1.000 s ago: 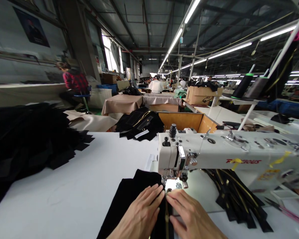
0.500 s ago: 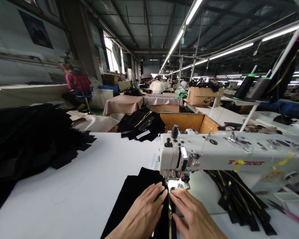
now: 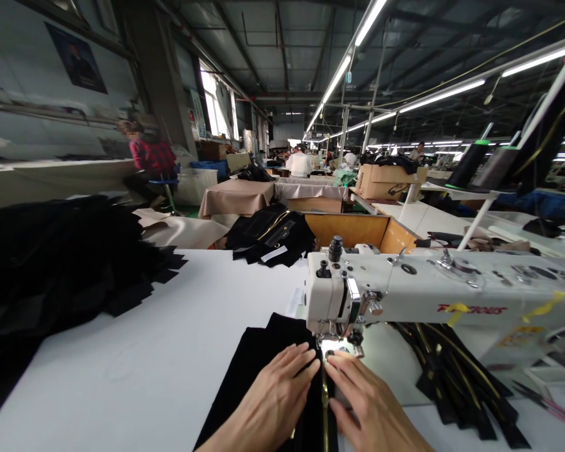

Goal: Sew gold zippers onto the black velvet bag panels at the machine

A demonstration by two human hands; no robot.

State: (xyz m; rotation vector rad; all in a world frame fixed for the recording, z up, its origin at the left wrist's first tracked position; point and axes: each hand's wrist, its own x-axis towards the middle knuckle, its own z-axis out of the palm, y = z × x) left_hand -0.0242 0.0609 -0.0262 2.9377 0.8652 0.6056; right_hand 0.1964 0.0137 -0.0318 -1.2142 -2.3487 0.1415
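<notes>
Under our left hand (image 3: 282, 389), fingers flat: black cloth (image 3: 249, 364). Beside our right hand (image 3: 370, 395), whose grip we cannot tell: gold zipper (image 3: 325, 402). Just beyond our fingertips: sewing machine (image 3: 400, 292).

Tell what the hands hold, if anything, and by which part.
Left hand lies on black fabric near its edge, right hand at far part of gold zipper; grip is unclear.

A black fabric panel (image 3: 258, 351) is lying flat at the lower centre of the frame, its upper-left outline stepping in and its lower part running past the bottom edge. A black zipper strip (image 3: 325, 402) with gold teeth is stretching almost vertically along the panel's right side, a wider gold piece showing partway down and its lower end leaving the frame.
</notes>
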